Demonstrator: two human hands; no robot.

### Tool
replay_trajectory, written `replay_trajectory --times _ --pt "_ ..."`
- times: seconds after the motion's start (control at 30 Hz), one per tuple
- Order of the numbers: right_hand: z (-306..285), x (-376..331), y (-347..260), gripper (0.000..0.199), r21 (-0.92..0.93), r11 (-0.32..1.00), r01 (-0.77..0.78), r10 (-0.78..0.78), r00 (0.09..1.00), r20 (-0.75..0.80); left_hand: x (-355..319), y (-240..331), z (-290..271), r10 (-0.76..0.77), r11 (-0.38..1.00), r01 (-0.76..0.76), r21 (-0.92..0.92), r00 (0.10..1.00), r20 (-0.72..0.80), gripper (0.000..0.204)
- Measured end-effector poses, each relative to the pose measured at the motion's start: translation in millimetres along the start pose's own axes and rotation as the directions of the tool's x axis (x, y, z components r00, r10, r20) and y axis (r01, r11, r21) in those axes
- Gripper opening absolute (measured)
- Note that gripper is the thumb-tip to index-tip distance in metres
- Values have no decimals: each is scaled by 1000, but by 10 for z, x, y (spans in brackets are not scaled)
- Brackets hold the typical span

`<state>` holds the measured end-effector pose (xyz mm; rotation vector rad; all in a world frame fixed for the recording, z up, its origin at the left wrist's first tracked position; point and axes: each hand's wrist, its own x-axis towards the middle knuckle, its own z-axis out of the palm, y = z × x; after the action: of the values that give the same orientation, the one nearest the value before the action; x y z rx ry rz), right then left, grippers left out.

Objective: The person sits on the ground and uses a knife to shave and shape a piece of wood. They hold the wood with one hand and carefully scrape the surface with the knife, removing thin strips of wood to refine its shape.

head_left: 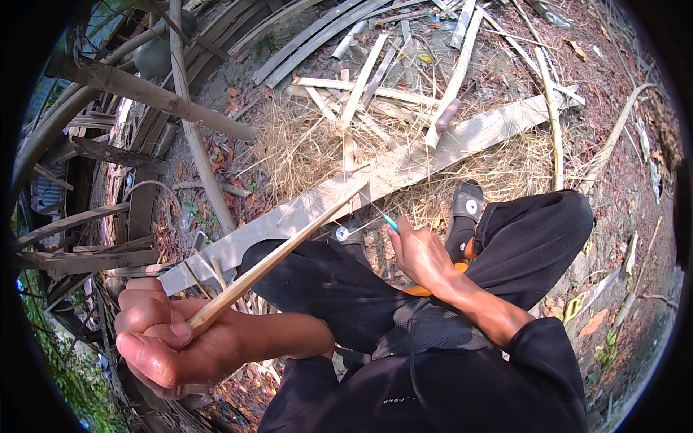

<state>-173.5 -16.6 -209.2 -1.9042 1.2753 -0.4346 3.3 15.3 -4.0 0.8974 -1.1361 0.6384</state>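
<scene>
My left hand (180, 335) is closed around the near end of a long, slim bamboo stick (278, 252), which slants up and to the right. My right hand (426, 256), fingers curled, grips a thin tool with a light blue handle (390, 223). Its slender front part points toward the stick's far end; whether the two touch I cannot tell. Beyond my knees a long grey wooden plank (289, 216) lies diagonally, passing under the stick's tip.
Dry straw (296, 144) and split bamboo strips (361, 83) lie beyond the plank. A brown rounded handle-like piece (448, 115) rests by its upper edge. Stacked poles (159, 97) crowd the left. On the right ground is a yellow-handled saw (574, 307). My sandalled feet (468, 206) are near the plank.
</scene>
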Motion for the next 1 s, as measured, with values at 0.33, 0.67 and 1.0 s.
replay_trajectory --times 0.33,0.67,1.0 --pt "63 79 -502 22 232 947 222 -216 975 -53 23 -61 76 -1 982 41 182 976 -220 35" --pt "159 397 18 24 230 973 -12 4 999 33 24 -109 66 57 971 1 239 969 -238 34" --pt "384 343 -269 18 256 951 173 -167 985 -48 66 -189 14 30 971 30 236 969 -246 31"
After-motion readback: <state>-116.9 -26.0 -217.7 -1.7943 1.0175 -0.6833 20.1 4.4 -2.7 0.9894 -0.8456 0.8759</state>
